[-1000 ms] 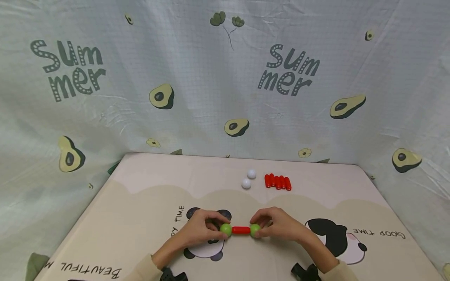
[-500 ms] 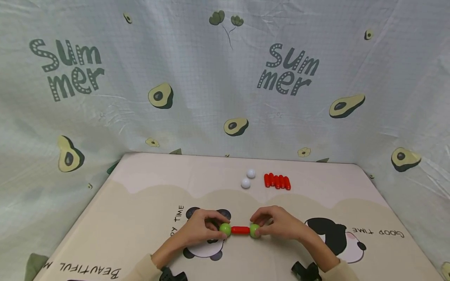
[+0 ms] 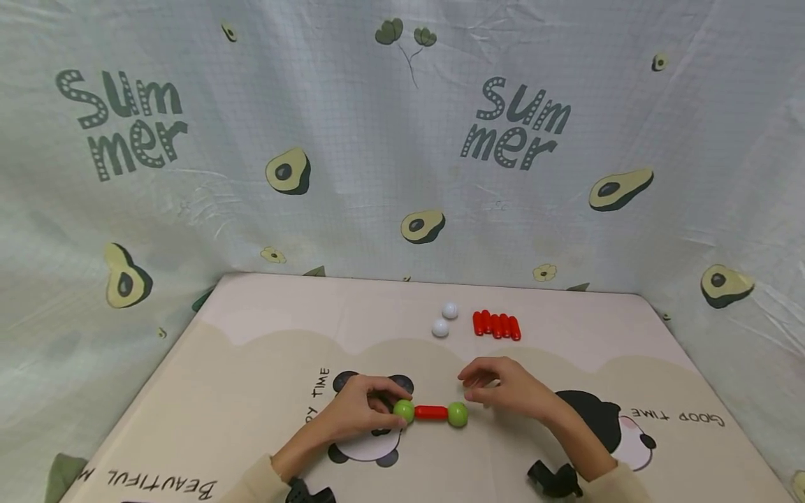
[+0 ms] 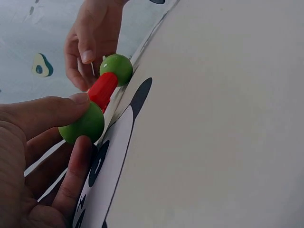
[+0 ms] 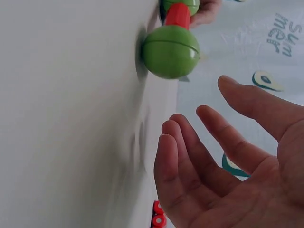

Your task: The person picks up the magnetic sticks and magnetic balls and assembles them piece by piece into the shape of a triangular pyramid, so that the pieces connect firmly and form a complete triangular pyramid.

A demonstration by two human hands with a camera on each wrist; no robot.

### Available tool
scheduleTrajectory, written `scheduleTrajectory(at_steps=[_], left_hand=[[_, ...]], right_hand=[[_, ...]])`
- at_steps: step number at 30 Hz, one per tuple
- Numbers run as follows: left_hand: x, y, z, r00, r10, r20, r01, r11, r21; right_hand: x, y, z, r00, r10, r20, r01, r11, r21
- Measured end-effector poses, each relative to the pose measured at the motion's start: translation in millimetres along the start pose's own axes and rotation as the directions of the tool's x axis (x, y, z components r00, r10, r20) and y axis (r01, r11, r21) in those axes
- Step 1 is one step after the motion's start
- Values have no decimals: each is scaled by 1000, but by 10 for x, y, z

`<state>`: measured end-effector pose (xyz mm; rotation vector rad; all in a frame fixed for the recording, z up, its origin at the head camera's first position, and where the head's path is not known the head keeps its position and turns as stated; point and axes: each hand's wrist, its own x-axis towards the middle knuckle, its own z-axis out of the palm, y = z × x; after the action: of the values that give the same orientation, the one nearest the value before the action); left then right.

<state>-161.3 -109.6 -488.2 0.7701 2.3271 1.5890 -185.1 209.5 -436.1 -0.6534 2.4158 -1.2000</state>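
The left hand (image 3: 361,406) pinches a green ball (image 3: 404,411) between thumb and fingers, low in the middle of the head view. The right hand (image 3: 512,388) is loose and part-way wide, its fingers a bit bent, near a second green ball (image 3: 458,414) but not touching it. A red stick (image 3: 431,413) lies flat between the two balls and touches both. Higher up, past the middle, are two white balls (image 3: 440,327), close together. Just right of them, five red sticks (image 3: 497,325) lie side by side. Red bits (image 5: 158,220) at the bottom of the right wrist view may be those sticks' ends; too little shows.
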Motion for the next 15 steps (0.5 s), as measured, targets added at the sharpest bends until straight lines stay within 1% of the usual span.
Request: scheduleTrajectory(at_steps=[6, 9, 12, 15], left_hand=[[7, 3, -10, 1000, 3, 2, -3, 1000, 8], [7, 0, -8, 1000, -4, 7, 4, 1000, 4], [-1, -3, -4, 1000, -15, 12, 15, 1000, -3], [-8, -5, 0, 1000, -18, 12, 18, 1000, -7]], right_hand=[[36, 58, -166, 996, 18, -87, -20, 999, -26], [55, 79, -278, 989, 47, -138, -52, 998, -32], [82, 102, -397, 977, 96, -193, -104, 994, -33], [127, 134, -524, 955, 137, -262, -157, 986, -56]])
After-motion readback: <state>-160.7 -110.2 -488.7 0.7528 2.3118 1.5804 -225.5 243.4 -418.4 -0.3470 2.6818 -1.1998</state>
